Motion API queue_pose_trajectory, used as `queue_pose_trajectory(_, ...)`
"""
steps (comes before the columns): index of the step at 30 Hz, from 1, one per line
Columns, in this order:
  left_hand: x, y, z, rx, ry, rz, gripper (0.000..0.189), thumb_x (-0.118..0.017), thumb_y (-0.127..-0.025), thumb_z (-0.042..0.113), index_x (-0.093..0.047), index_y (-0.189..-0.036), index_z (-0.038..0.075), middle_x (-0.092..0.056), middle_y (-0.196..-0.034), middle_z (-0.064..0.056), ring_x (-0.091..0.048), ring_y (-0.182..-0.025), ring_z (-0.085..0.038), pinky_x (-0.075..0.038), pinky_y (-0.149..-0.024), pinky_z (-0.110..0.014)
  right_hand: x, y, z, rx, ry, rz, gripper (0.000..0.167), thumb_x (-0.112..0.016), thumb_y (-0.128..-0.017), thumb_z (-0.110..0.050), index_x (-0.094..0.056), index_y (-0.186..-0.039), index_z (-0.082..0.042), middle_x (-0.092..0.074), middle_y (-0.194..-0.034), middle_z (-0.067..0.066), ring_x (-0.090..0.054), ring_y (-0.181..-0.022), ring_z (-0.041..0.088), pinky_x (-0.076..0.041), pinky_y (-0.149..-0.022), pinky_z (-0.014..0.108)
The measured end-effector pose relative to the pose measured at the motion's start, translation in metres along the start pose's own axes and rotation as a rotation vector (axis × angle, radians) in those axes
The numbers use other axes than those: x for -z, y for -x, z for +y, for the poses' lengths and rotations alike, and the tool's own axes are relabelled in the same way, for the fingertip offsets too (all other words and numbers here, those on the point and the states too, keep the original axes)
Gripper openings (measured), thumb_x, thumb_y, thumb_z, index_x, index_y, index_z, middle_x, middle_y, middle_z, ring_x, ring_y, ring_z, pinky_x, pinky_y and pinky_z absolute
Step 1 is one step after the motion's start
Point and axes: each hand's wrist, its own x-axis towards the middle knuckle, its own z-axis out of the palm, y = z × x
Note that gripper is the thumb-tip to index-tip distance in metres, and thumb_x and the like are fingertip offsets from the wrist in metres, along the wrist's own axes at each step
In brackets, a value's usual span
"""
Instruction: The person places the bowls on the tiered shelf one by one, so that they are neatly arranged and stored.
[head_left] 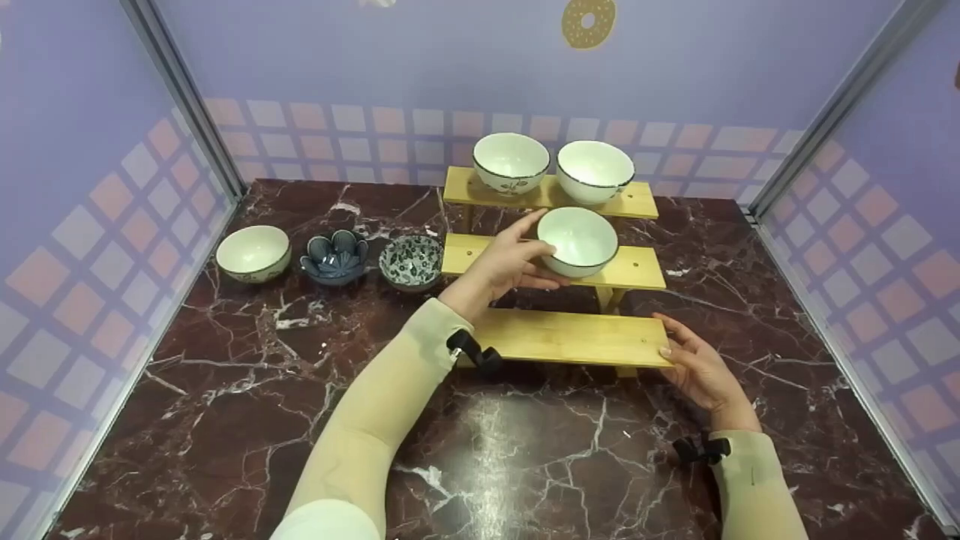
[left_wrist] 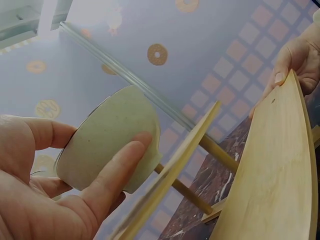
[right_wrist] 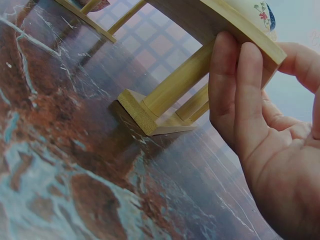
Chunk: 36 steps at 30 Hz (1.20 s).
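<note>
My left hand (head_left: 517, 259) grips a pale bowl (head_left: 579, 236) with a dark rim by its left side, at the middle tier of a stepped wooden stand (head_left: 562, 334). In the left wrist view, fingers and thumb go round the bowl (left_wrist: 107, 137); whether its base touches the board I cannot tell. My right hand (head_left: 701, 367) holds the right end of the stand's front board. In the right wrist view, that hand (right_wrist: 270, 130) has fingertips against the board's underside. Two white bowls, a left one (head_left: 511, 161) and a right one (head_left: 595, 171), sit on the back tier.
Left of the stand, a white bowl (head_left: 253, 253), a dark blue petal-shaped bowl (head_left: 334, 259) and a black-and-white patterned bowl (head_left: 411, 262) stand in a row on the dark marbled table (head_left: 225, 420). Purple panels with a checked band (head_left: 360, 146) enclose the back and sides.
</note>
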Motion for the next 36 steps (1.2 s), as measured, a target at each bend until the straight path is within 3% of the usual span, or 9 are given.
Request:
queue_pose_trajectory(7, -0.015, -0.011, -0.002, 0.010, 0.006, -0.010, 0.078, -0.057, -0.097, 0.000, -0.029, -0.164, 0.030, -0.041, -0.153, -0.036, -0.076, -0.079, -0.039, -0.070, -0.071, -0.041, 0.000, 0.000, 0.000, 0.008, -0.004, -0.003, 0.059, -0.041, -0.103, 0.010, -0.025, -0.157, -0.007, -0.066, -0.124, 0.004, -0.074, -0.096, 0.013, -0.065, -0.079, 0.018)
queue_pose_trajectory(16, -0.027, -0.020, -0.005, 0.022, 0.002, -0.002, 0.080, -0.056, -0.097, -0.002, -0.026, -0.164, 0.029, -0.035, -0.158, -0.032, -0.067, -0.109, -0.057, -0.070, -0.071, -0.040, 0.001, 0.002, -0.001, 0.030, -0.011, -0.028, 0.054, -0.039, -0.103, 0.011, -0.036, -0.152, -0.011, -0.066, -0.123, 0.005, -0.075, -0.095, 0.014, -0.065, -0.078, 0.019)
queue_pose_trajectory(24, -0.029, -0.022, -0.011, 0.034, 0.007, 0.002, 0.079, -0.056, -0.099, 0.000, -0.024, -0.165, 0.029, -0.037, -0.156, -0.034, -0.066, -0.110, -0.057, -0.069, -0.065, -0.035, -0.001, 0.001, -0.001, 0.023, -0.004, -0.036, 0.052, -0.040, -0.104, 0.010, -0.038, -0.150, -0.013, -0.066, -0.124, 0.005, -0.074, -0.096, 0.013, -0.065, -0.078, 0.018)
queue_pose_trajectory(30, -0.030, -0.023, -0.012, 0.046, 0.026, 0.012, 0.077, -0.057, -0.100, 0.004, -0.024, -0.165, 0.031, -0.033, -0.159, -0.033, -0.067, -0.108, -0.055, -0.069, -0.063, -0.034, -0.001, 0.001, -0.001, 0.023, -0.001, -0.030, 0.056, -0.040, -0.104, 0.010, -0.028, -0.156, -0.007, -0.065, -0.124, 0.005, -0.074, -0.095, 0.013, -0.065, -0.076, 0.018)
queue_pose_trajectory(36, -0.031, -0.022, -0.012, 0.056, 0.026, 0.010, 0.077, -0.058, -0.101, 0.007, -0.023, -0.165, 0.032, -0.035, -0.157, -0.035, -0.068, -0.109, -0.054, -0.069, -0.063, -0.034, -0.002, 0.001, -0.001, 0.020, -0.008, -0.020, 0.053, -0.040, -0.103, 0.011, -0.036, -0.151, -0.012, -0.065, -0.123, 0.005, -0.074, -0.094, 0.013, -0.065, -0.076, 0.018)
